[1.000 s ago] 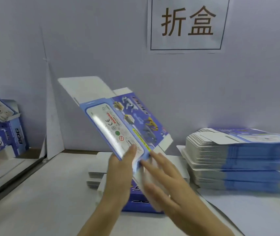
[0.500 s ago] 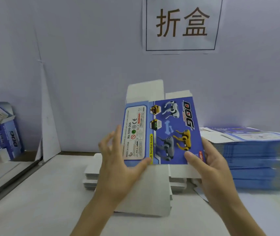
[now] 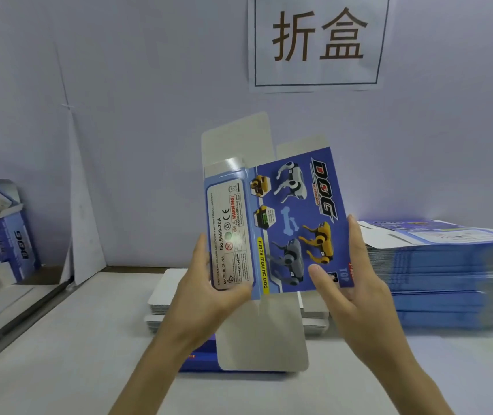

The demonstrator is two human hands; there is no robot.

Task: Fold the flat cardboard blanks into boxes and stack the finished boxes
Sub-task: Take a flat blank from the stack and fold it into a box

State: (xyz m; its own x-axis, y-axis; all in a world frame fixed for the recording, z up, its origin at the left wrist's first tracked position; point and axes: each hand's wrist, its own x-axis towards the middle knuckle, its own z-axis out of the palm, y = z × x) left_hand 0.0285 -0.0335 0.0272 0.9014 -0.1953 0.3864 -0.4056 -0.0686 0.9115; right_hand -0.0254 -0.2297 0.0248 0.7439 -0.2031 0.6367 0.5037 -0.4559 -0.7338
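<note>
I hold a blue cardboard blank (image 3: 284, 223) printed with robot dogs and the word DOG upright in front of me. Grey flaps stick out above and below its printed panels. My left hand (image 3: 206, 292) grips its lower left edge, thumb on the white label panel. My right hand (image 3: 350, 283) grips its lower right edge, thumb on the blue front and fingers behind. A tall stack of flat blanks (image 3: 449, 274) lies on the right of the table. Folded boxes (image 3: 2, 235) are piled at the far left.
A low stack of flat blanks (image 3: 167, 298) lies white side up behind the held one, and another blue blank (image 3: 197, 360) lies under it. A white table (image 3: 68, 354) carries everything. A paper sign (image 3: 317, 40) hangs on the grey wall.
The blank has turned from tilted left to upright and facing me. My right hand moved from under it to its right edge, and both hands now grip its lower corners.
</note>
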